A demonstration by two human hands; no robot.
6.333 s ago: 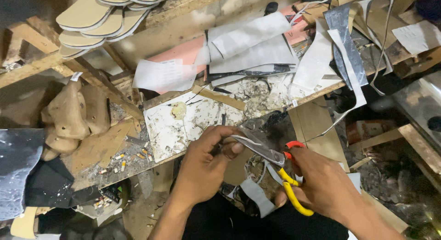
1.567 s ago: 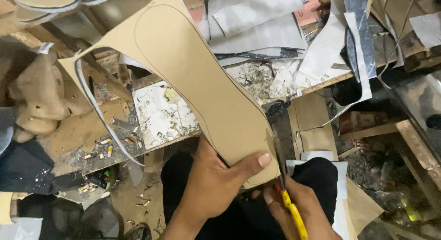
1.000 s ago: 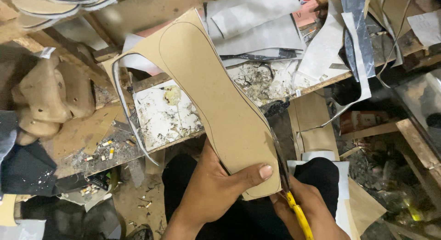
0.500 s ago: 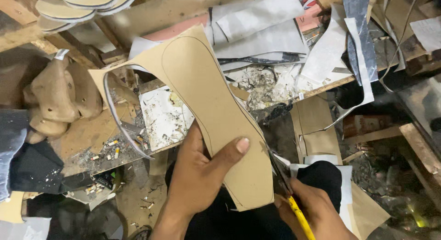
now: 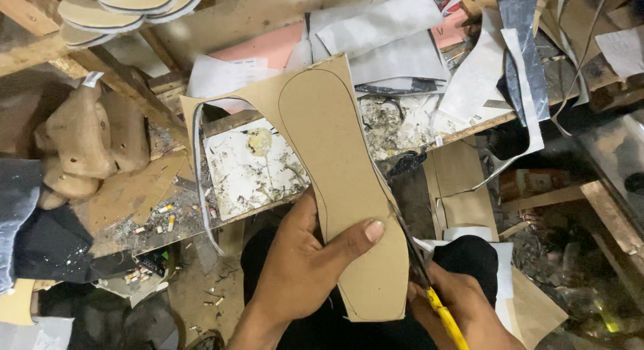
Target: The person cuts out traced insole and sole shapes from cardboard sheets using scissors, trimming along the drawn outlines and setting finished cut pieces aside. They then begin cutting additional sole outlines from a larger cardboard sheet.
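Left hand [image 5: 305,269] pinches the tan cardboard sheet [image 5: 339,189] low, thumb across it, while the right hand [image 5: 456,303] grips yellow-handled scissors [image 5: 429,289] at its right edge. Blades could stray off the drawn sole outline if the sheet flexes. Half a second ago it leaned further left over the littered counter [image 5: 255,169].

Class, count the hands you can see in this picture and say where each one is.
2. The left hand grips the tan sole-shaped cardboard sheet at lower centre; the right hand holds yellow-handled scissors at its right edge. None seem hidden.
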